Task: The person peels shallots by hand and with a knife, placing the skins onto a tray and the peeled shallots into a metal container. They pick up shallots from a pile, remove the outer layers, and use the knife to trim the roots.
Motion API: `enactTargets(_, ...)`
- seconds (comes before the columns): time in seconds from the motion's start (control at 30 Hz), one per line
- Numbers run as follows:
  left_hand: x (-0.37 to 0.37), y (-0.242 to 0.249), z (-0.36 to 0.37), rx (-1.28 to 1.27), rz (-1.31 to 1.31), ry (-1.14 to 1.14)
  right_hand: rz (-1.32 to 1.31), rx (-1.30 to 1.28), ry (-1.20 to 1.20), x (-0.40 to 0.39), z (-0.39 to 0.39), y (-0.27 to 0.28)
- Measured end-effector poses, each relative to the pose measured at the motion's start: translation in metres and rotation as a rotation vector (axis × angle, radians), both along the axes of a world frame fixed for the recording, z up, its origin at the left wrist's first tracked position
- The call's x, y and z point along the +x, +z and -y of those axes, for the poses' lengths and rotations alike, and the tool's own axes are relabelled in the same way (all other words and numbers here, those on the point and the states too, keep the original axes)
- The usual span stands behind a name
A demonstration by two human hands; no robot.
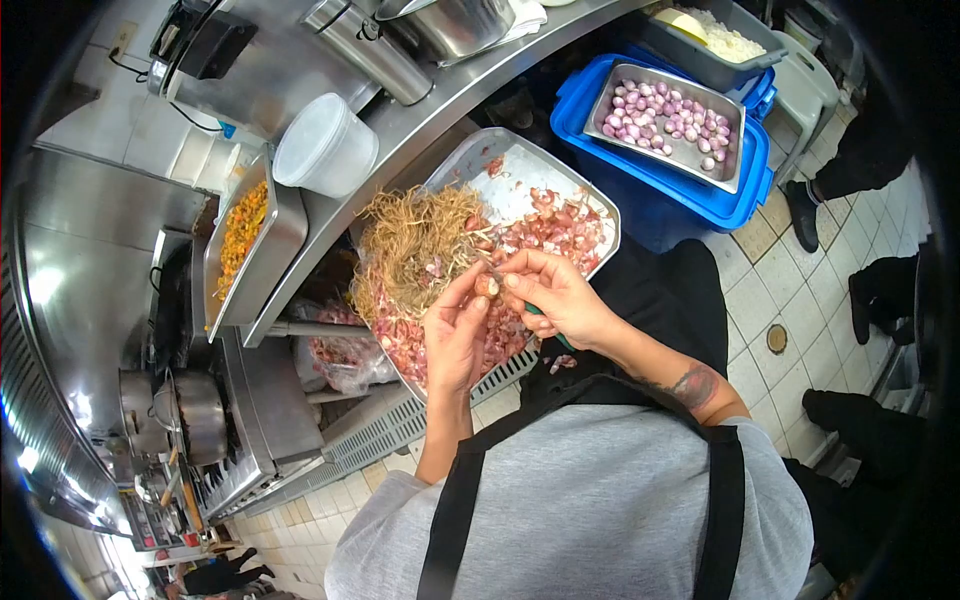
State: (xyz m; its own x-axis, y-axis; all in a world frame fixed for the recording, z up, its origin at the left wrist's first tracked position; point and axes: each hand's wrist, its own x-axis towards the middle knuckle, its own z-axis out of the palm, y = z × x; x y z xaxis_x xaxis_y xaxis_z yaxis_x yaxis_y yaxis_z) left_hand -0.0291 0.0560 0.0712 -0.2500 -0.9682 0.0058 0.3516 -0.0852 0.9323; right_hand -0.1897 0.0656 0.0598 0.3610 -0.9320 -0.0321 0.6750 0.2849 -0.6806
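Between my fingertips, over a large tray (609,213), is a small shallot (487,286). My left hand (457,325) is closed on it from the left. My right hand (562,300) grips a small knife with a green handle (566,343); its blade is close to the shallot and mostly hidden by the fingers. Beneath my hands the tray holds a tangle of dry, straw-coloured stalks and roots (405,235) and a wide spread of reddish shallot skins (560,228). Peeled purple shallots (640,112) lie in a steel pan (690,172) to the right.
The steel pan rests on a blue lidded bin (742,212). Behind it, a grey tub (735,72) holds white chopped food. A steel counter (480,88) carries a white plastic bucket (326,145) and a pot (450,25). People's legs (868,160) are at right.
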Motion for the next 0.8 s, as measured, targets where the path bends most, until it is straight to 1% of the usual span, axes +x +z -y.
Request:
enactTargets(0.03,-0.003,-0.001,0.001,-0.014,0.008,0.011,-0.003,0.010,-0.014,0.000,0.000,0.000)
enactTargets(0.13,-0.007,-0.003,-0.001,-0.162,0.052,0.009,-0.020,-0.022,-0.026,0.002,-0.002,0.001)
enactTargets(0.23,-0.004,-0.004,-0.001,-0.094,0.061,0.050,-0.045,-0.030,-0.007,0.000,-0.003,0.004)
enactTargets(0.33,-0.006,-0.002,-0.003,-0.065,0.041,0.117,-0.099,-0.067,-0.083,0.000,0.002,-0.006)
enactTargets(0.43,-0.003,0.005,-0.006,-0.019,-0.013,0.037,-0.248,-0.098,-0.241,0.000,0.009,-0.017)
enactTargets(0.53,0.001,0.002,-0.005,-0.009,-0.028,0.029,-0.372,-0.153,-0.315,-0.001,0.012,-0.019)
enactTargets(0.63,0.002,-0.003,0.000,0.038,-0.112,0.064,-0.446,-0.140,-0.356,0.002,0.009,-0.019)
enactTargets(0.73,0.002,-0.005,0.001,0.064,-0.139,0.075,-0.468,-0.230,-0.280,0.000,0.010,-0.022)
enactTargets(0.8,0.001,-0.006,0.001,0.070,-0.135,0.080,-0.446,-0.220,-0.251,0.000,0.006,-0.013)
